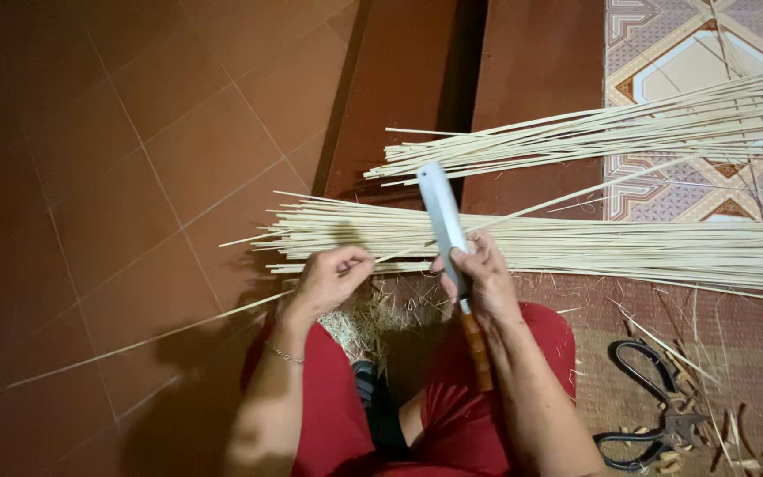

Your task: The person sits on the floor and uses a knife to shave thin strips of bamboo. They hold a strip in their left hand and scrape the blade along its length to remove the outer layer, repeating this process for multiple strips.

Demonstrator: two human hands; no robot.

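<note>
We are sitting on a red tiled floor (134,159); 2 bundles of pale strips (629,243) are lying across its right side, black scissors (655,406) resting near the lower-right corner.

Both bundles of pale strips, the upper bundle (629,124) and the lower bundle (576,243), run off the right edge, their far ends unseen. The knife (448,231) has its blade base hidden under the right hand (483,278). The black shears (655,406) lie partly buried in shavings. The forearms are cut off by the bottom edge. The single strip (152,340) fades into shadow at left.
</note>
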